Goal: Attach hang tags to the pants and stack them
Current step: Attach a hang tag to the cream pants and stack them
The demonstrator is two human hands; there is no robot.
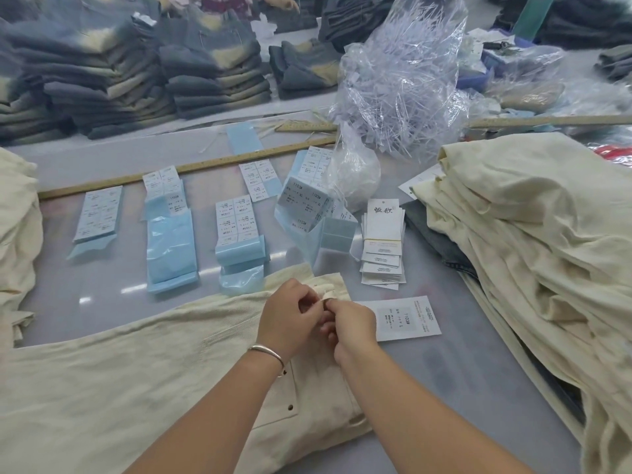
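Grey and glossy, the desk (102, 295) carries cream pants (102, 371) laid flat across its near edge, and everything else is placed from them. At the pants' waistband, both hands meet: the left hand (290, 316), a bracelet (268, 352) on its wrist, curls its fingers around a small fold of cream fabric at the band, and the right hand (352, 323) pinches the same spot, touching the left. Just right of the pants, beside the right hand, a white hang tag (407, 318) lies flat on the desk. Beyond the pants sit a banded bundle of hang tags (383, 230) and rows of sticker sheets (236, 220) on blue backing. Farther right of the pants rises a heap of cream pants (533, 234). Behind the sticker sheets stands a clear bag of plastic fasteners (396, 87).
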